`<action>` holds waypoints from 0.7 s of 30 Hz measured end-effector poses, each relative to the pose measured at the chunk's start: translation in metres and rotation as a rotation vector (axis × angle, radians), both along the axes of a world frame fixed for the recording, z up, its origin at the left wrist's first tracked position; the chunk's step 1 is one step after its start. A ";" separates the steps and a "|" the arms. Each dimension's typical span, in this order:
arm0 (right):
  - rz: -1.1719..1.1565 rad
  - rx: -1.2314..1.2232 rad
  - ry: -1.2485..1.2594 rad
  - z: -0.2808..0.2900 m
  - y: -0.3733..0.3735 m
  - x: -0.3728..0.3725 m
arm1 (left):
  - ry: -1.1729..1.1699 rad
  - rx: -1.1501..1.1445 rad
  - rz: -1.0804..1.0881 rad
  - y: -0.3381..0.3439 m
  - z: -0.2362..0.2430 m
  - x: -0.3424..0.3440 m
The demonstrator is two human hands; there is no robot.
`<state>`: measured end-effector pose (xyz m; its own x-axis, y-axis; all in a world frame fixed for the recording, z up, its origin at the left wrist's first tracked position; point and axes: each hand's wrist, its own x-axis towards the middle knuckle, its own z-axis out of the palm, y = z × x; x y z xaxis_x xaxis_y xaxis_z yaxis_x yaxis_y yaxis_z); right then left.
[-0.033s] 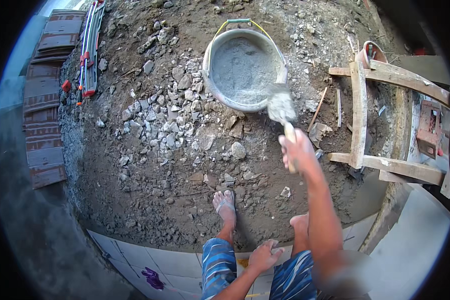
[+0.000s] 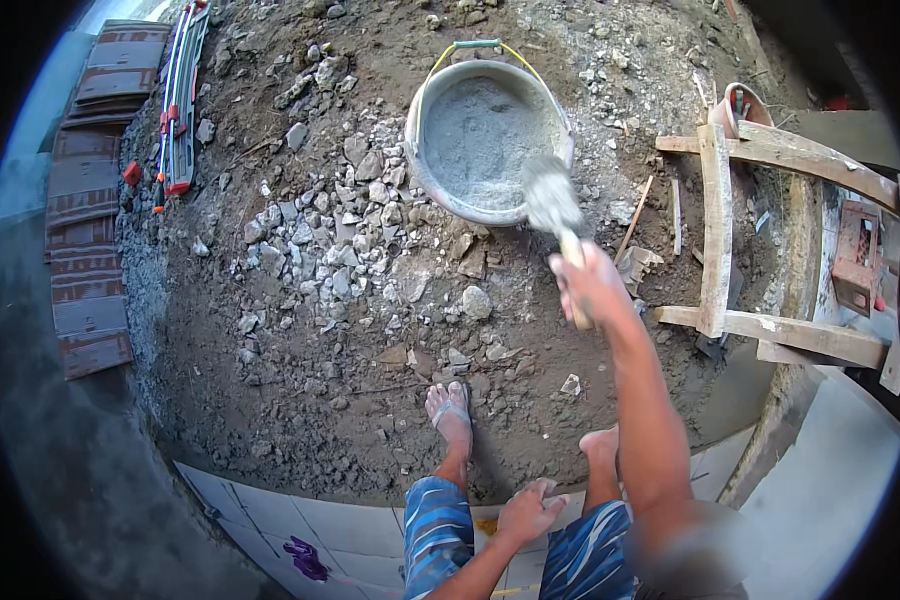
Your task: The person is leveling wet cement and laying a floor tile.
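My right hand [image 2: 595, 287] grips the pale handle of a trowel [image 2: 552, 200]. Its mortar-smeared blade, slightly blurred, reaches over the near right rim of a bucket [image 2: 417, 165]. Inside that bucket lies wet grey mortar [image 2: 485, 140]; its yellow wire handle with a green grip leans to the far side. Down between my knees, my left hand [image 2: 532, 512] hangs with nothing in it, its fingers loosely apart.
Stones [image 2: 345, 240] and rubble cover the dirt left of the bucket. A wooden frame [image 2: 716, 230] stands at right beside a small pot [image 2: 742, 108]. Stacked brown tiles [image 2: 92, 240] and a tile cutter [image 2: 180, 110] lie at left. Pale floor tiles [image 2: 340, 520] edge the near side.
The trowel has swung slightly left, its blade now further over the bucket's rim. My right hand has shifted a little up and left with it; the left hand stays put.
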<state>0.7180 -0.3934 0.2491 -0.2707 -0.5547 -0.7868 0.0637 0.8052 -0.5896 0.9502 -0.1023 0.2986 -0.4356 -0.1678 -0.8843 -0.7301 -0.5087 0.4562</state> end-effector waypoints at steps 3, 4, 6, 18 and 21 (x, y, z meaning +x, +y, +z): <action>-0.022 0.029 -0.022 -0.038 -0.087 0.013 | 0.007 -0.007 0.026 -0.003 -0.001 -0.001; -0.024 -0.019 -0.038 -0.053 -0.113 0.022 | 0.004 -0.012 0.033 -0.003 -0.001 -0.001; -0.040 -0.020 -0.067 -0.076 -0.147 0.037 | -0.008 -0.022 0.022 -0.005 -0.001 0.001; 0.095 -0.244 0.257 -0.063 -0.018 0.041 | -0.026 -0.059 -0.047 -0.019 -0.002 0.004; 0.097 -0.238 0.242 -0.050 0.020 0.037 | -0.058 -0.038 -0.096 -0.021 -0.007 0.006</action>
<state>0.7555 -0.3730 0.1989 -0.3704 -0.7471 -0.5520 -0.1705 0.6388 -0.7502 0.9560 -0.1234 0.2913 -0.3993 -0.1619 -0.9024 -0.8008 -0.4177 0.4293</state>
